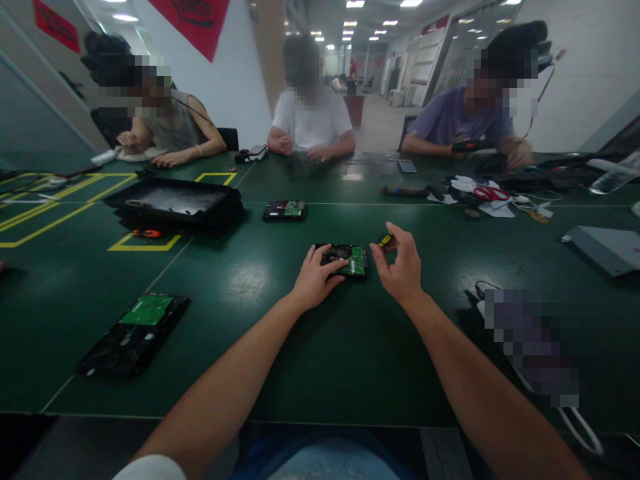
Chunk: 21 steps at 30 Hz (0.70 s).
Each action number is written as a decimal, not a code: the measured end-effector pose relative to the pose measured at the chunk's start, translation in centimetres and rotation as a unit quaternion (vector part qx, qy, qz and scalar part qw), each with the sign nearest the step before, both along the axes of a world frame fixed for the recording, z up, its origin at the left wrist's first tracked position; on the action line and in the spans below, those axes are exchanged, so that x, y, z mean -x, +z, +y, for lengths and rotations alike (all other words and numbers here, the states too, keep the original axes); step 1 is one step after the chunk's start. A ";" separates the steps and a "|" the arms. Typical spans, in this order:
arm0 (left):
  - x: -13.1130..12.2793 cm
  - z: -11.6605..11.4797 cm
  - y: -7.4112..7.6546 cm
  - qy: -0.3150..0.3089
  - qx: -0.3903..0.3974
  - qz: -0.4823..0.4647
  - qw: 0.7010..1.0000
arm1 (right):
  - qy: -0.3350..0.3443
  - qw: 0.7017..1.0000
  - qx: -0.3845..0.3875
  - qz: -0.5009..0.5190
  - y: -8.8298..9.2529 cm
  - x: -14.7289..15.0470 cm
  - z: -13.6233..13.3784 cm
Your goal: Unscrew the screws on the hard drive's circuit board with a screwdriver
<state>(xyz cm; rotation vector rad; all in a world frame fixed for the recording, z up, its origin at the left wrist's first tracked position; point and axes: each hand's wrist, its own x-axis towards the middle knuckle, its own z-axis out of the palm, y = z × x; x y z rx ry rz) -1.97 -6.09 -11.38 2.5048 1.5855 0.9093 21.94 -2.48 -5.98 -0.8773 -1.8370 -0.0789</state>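
A hard drive (pixel 356 261) with a green circuit board lies flat on the table in front of me. My left hand (pixel 317 275) grips it from its left side, fingers spread across the top and thumb by the near edge. Just right of the drive, my right hand (pixel 403 263) pinches a small black-and-yellow screwdriver (pixel 384 241) between thumb and forefinger; its tip cannot be made out. Another hard drive (pixel 145 327), board side up, lies at the near left. Farther back is a smaller-looking drive (pixel 285 211), also showing a green board.
Stacked black trays (pixel 170 200) stand at the left, an orange-handled item (pixel 147 233) beside them. A blurred pouch-like object (pixel 535 353) lies at the right, near a grey box (pixel 605 248). Tools and cables (pixel 480 190) clutter the far right. Several people sit opposite.
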 end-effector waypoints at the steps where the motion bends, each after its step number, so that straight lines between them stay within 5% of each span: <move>1: 0.0 0.0 0.0 0.000 0.001 0.001 1.000 | 0.000 1.000 -0.001 0.001 0.0 0.0 0.0; 11: 0.1 0.1 -0.3 0.000 0.003 0.001 1.000 | 0.041 0.998 0.045 0.033 -0.2 0.1 0.0; 21: 0.0 0.0 0.1 0.002 0.002 0.001 1.000 | 0.010 1.000 0.015 0.005 0.1 0.1 -0.1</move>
